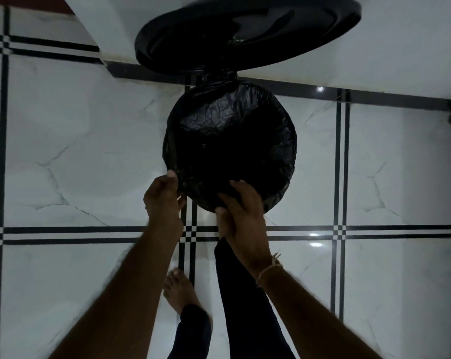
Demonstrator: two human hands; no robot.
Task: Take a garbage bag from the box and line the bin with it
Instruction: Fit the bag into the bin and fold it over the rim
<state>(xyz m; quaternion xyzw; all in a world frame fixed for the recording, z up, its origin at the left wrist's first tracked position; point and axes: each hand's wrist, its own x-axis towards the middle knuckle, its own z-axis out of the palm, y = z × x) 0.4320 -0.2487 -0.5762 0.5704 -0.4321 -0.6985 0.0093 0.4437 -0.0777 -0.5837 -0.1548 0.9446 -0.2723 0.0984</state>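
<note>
A round bin stands on the floor against the wall, and I look straight down into it. A black garbage bag (229,130) lines it, folded out over the rim all round, so the bin's own wall is hidden. The black lid (245,32) stands raised behind it, hinged at the back. My left hand (163,195) pinches the bag's edge at the near-left rim. My right hand (241,213) grips the bag's edge at the near rim, fingers curled over it. No box of bags is in view.
White marble-look floor tiles (89,151) with black line borders surround the bin. A white wall (374,47) with a dark skirting runs behind it. My bare left foot (179,291) and dark trouser legs stand just near the bin.
</note>
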